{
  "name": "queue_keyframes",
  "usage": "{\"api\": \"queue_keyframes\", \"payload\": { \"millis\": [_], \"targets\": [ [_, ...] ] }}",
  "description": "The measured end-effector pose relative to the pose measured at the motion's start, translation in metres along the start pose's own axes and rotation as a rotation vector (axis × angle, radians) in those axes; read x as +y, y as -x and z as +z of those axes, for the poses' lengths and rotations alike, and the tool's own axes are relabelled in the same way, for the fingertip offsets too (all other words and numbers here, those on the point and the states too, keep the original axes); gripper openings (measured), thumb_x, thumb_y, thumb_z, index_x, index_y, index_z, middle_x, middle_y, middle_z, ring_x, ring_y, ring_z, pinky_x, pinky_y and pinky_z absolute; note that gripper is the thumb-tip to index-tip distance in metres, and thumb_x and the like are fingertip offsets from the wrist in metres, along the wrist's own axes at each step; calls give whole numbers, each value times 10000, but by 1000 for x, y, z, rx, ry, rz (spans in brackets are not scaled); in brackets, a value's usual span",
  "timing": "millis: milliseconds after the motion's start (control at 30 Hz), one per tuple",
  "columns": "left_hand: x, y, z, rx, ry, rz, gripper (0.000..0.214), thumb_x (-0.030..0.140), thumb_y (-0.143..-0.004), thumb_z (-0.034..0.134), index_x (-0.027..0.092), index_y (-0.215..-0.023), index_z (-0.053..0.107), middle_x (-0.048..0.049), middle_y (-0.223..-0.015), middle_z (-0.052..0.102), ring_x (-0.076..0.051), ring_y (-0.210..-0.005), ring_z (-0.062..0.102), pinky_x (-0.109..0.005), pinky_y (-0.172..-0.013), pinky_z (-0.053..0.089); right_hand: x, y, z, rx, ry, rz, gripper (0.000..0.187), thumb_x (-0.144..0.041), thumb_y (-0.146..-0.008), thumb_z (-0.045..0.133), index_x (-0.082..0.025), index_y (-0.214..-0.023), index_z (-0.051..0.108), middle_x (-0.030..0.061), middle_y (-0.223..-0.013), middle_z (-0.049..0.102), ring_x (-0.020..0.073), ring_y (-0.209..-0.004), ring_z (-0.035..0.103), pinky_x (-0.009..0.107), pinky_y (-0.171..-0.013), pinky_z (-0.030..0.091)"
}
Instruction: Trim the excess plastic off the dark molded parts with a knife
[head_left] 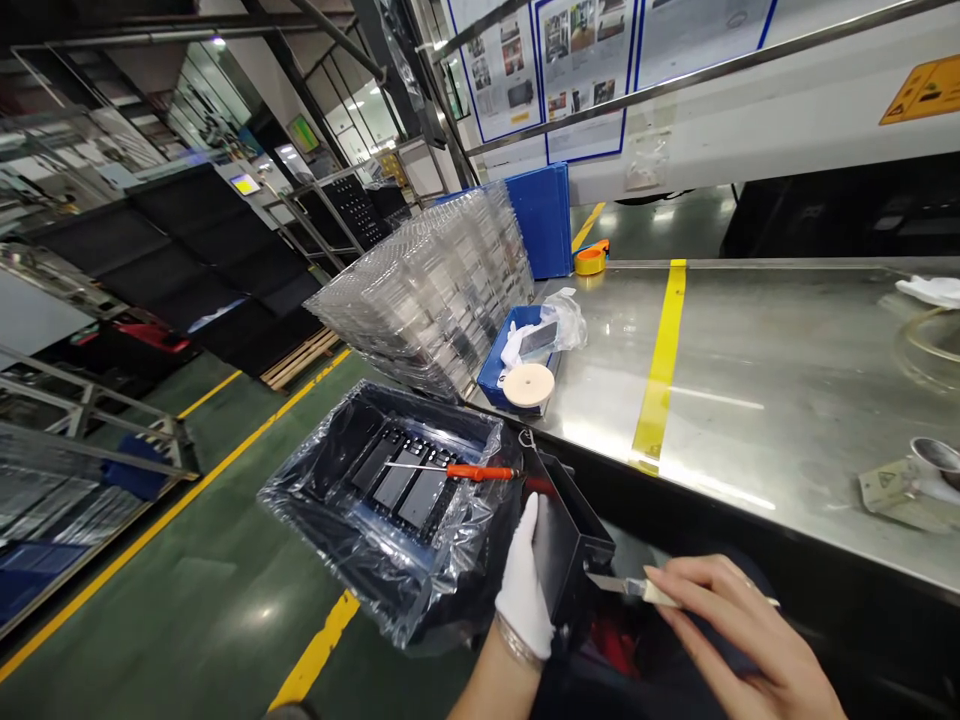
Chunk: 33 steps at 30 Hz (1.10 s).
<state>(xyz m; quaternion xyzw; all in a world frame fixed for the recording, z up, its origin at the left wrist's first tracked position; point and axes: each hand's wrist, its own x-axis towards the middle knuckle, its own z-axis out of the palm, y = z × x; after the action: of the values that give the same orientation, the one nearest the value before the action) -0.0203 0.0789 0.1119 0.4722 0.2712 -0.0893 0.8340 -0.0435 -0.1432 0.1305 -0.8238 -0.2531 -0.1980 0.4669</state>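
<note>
The gloved left hand (523, 590) grips a black part (568, 535) below the counter's (787, 400) front edge, steadying it. The bare right hand (742, 640) pinches a blade (626, 587) against its corner.

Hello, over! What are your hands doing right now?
Left hand, white glove, steadies black part. Right hand holds small blade, tip at part's edge. Orange screwdriver lies across bagged tray alongside.

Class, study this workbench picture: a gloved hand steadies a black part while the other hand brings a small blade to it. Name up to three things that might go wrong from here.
1. The knife in the bare right hand points toward the gloved left hand gripping the black part; a slip might cut it.
2. The orange-handled screwdriver lies loose across the plastic-lined bin and might roll off.
3. That bin appears to sit beyond the steel table's edge, so a knock might tip it.
</note>
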Motion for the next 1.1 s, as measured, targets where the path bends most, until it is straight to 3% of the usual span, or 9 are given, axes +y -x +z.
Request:
{"api": "queue_keyframes", "payload": {
  "millis": [133,233,300,467,567,667,833,967,1100],
  "targets": [
    [8,-2,14,-133,261,-235,517,574,-914,628,160,-1199,753,-68,-1341,721,-211,-1541,364,-263,-1266,320,-4,-1,-2,1,17,-49,257,-182,-996,606,-246,-1231,690,67,-1047,695,161,-979,689,213,-817,600],
    [3,-5,13,-231,370,-341,623,619,-907,620,130,-1281,709,-113,-1234,761,-318,-1342,602,-419,-1165,489,-4,-1,0,-14,6,-45,289,-140,-991,607,-221,-1261,671,75,-1089,669,153,-1040,660,208,-865,576],
    [-1,-7,12,-256,411,-338,605,593,-926,611,142,-1321,687,-107,-1193,774,-307,-1250,664,-418,-1097,536,-4,0,2,-17,-13,-35,301,-118,-989,607,-215,-1269,661,76,-1093,652,152,-1066,643,210,-877,566],
    [-5,-8,3,-233,465,-274,438,497,-966,609,165,-1218,742,-37,-1198,782,-227,-1244,661,-297,-1094,501,1,1,1,23,-34,0,314,-123,-991,606,-230,-1280,666,67,-1092,654,144,-1036,653,196,-877,561],
    [-6,-14,-8,-316,591,-341,368,498,-967,611,213,-1131,775,17,-1134,803,-217,-1213,678,-314,-1152,450,9,7,-11,136,5,167,241,-225,-995,640,-264,-1224,704,42,-1143,681,109,-1039,676,110,-984,503],
    [-5,-21,-18,-377,636,-363,432,569,-927,634,209,-1113,783,-28,-1087,814,-234,-1130,718,-377,-1169,442,14,14,-26,145,43,286,247,-375,-1001,639,-287,-1217,722,8,-1215,731,98,-1069,717,70,-1046,441],
    [-1,-22,-20,-381,586,-307,411,558,-863,719,190,-1021,811,-78,-1023,820,-259,-1046,749,-422,-1164,458,2,19,-26,-122,-49,178,184,-476,-1016,611,-363,-1010,756,-92,-930,802,93,-803,772,47,-848,539],
    [1,-18,-19,-350,571,-320,380,529,-794,800,200,-982,820,-75,-963,824,-303,-1110,733,-462,-1163,467,-12,14,-13,-293,-190,263,173,-423,-1025,603,-355,-961,748,-73,-870,774,107,-764,746,114,-733,593],
    [6,-17,-17,-401,605,-353,413,566,-867,710,193,-1012,811,-72,-1017,820,-291,-1137,723,-444,-1160,476,-22,0,-15,-466,-294,318,271,-440,-1016,588,-335,-813,732,-80,-708,715,82,-623,691,115,-614,546]
  ]
}}
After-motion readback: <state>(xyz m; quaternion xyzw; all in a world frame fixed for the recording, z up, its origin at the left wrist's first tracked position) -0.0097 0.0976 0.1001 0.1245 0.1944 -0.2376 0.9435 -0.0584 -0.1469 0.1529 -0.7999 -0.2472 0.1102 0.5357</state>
